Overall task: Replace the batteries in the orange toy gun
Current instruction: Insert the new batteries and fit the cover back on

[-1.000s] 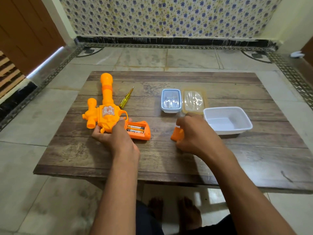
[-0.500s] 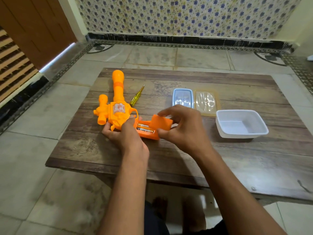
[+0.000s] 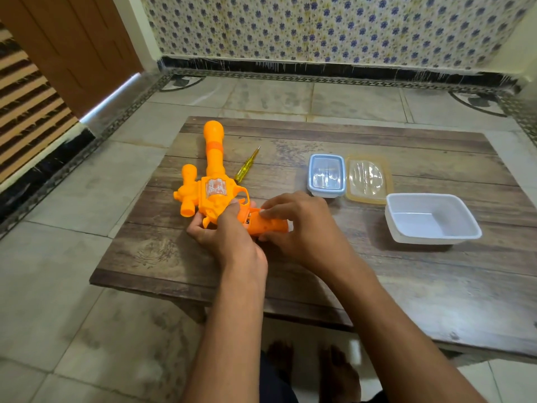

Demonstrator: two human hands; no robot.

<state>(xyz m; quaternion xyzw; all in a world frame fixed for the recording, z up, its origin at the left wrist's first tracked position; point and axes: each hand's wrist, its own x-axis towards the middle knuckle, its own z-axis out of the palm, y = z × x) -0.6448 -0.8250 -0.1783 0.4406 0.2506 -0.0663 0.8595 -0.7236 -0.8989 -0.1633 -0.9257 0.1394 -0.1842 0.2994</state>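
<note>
Lying flat on the table (image 3: 377,286), barrel pointing away, the gun (image 3: 213,184) looks light, stiff, hollow plastic, likely slick; steady it at the body, not the barrel. Left hand (image 3: 223,234) grips its body. Right hand (image 3: 299,228) pinches the cover (image 3: 268,225) onto the handle. Screwdriver (image 3: 247,165) lies beside the barrel.

Table (image 3: 348,286): wooden, low, on tiled floor.
Tub (image 3: 453,238): white, open.
Lidded boxes (image 3: 327,193), (image 3: 386,196): side by side.
</note>
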